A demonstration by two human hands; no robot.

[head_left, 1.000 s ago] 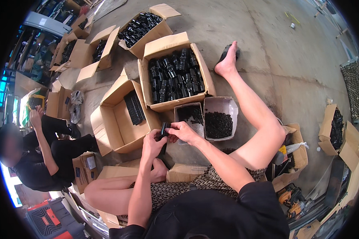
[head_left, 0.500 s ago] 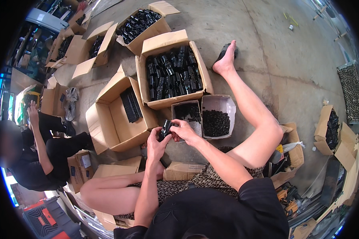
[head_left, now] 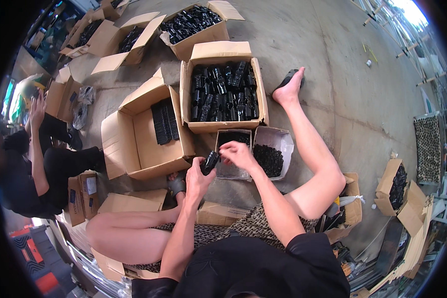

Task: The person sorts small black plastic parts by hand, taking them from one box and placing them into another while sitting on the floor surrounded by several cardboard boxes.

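My left hand (head_left: pixel 198 180) is closed around a glossy black tube-shaped fitting (head_left: pixel 211 162), which sticks up tilted from between thumb and fingers. Just to its right, my right hand (head_left: pixel 238 156) hovers over the near part of a small open carton (head_left: pixel 233 174). Its fingers are loosely bent and apart, slightly blurred, with nothing visible in them. Small black parts (head_left: pixel 236 135) lie at the far end of that carton. A second small carton (head_left: pixel 279 136) beside it holds many little black pieces (head_left: pixel 268 160).
Beyond stands a large carton (head_left: pixel 226 127) full of black fittings (head_left: pixel 223 92). Left of it, an open carton (head_left: pixel 144 149) has rows of black fittings along one side. More filled cartons (head_left: pixel 198 42) stand farther back. Another person (head_left: pixel 32 164) sits at the left.
My right hand has come off the black fitting and moved right, over the small carton. My left hand still holds the fitting, now tilted. The view has shifted a little.
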